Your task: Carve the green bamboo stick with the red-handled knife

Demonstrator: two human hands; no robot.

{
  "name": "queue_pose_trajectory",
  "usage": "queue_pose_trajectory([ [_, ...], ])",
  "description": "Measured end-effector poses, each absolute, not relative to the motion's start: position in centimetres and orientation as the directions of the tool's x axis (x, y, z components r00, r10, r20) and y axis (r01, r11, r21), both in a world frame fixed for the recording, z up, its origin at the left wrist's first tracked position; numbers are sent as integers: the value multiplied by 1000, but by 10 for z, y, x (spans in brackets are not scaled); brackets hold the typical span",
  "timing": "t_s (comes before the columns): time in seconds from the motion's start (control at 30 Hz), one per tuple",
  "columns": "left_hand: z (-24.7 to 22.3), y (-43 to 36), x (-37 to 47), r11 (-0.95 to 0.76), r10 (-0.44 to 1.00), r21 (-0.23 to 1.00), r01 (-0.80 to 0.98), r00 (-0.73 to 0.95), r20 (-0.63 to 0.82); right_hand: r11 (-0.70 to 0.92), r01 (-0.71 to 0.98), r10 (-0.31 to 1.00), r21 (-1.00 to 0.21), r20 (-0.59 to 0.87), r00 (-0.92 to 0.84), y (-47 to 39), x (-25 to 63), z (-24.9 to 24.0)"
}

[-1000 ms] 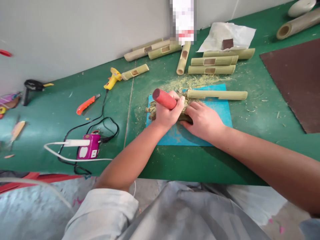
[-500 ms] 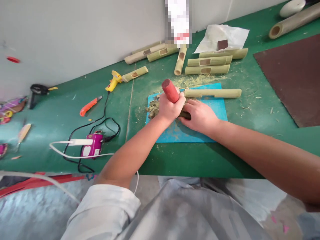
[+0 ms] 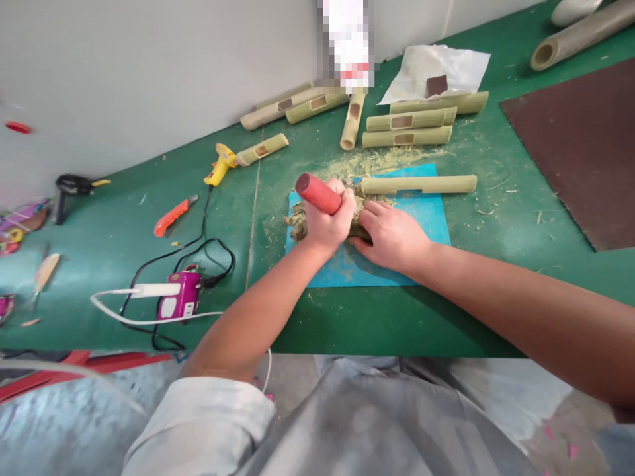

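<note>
My left hand (image 3: 330,215) is closed round a red handle (image 3: 318,193), whose thick end tilts up and to the left; the tool's lower end is hidden. Right beside it, my right hand (image 3: 391,233) presses with bent fingers on a dark piece of bamboo (image 3: 359,231), mostly covered by both hands. Under them lies a blue mat (image 3: 421,221) strewn with shavings (image 3: 297,223). A pale bamboo tube (image 3: 436,184) with a notch in its lower side rests across the mat's upper part, just beyond my hands.
Several notched bamboo tubes (image 3: 409,136) lie at the back of the green table (image 3: 307,324). To the left are a yellow glue gun (image 3: 221,165), an orange cutter (image 3: 171,217) and a purple power block (image 3: 182,295) with cables. A brown board (image 3: 585,145) lies right.
My left hand has shifted slightly left, and the red handle now leans further over to the left. My right hand stays on the dark bamboo. The whole view has moved a little.
</note>
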State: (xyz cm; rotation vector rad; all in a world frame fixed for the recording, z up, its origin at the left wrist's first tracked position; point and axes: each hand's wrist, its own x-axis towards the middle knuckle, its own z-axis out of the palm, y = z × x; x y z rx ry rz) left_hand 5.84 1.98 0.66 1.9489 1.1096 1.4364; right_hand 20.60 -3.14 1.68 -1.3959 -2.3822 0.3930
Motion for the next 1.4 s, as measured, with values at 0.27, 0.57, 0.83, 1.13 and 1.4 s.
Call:
queue_pose_trajectory([
  [0.27,0,23,58,-560,825,788,255,89,558,452,775,887,-440,132,-443,-28,208,17],
  [0.57,9,22,60,-501,862,842,199,32,506,439,784,896,-438,142,-422,-29,208,15],
  [0.83,8,17,56,-486,871,842,236,57,487,416,811,907,-411,124,-402,-31,208,19],
  [1.13,11,11,52,-574,813,749,332,119,570,409,826,911,-388,122,-394,-34,207,21],
  [1.4,9,11,52,-553,824,781,290,53,564,413,827,909,-380,125,-397,-34,206,21],
])
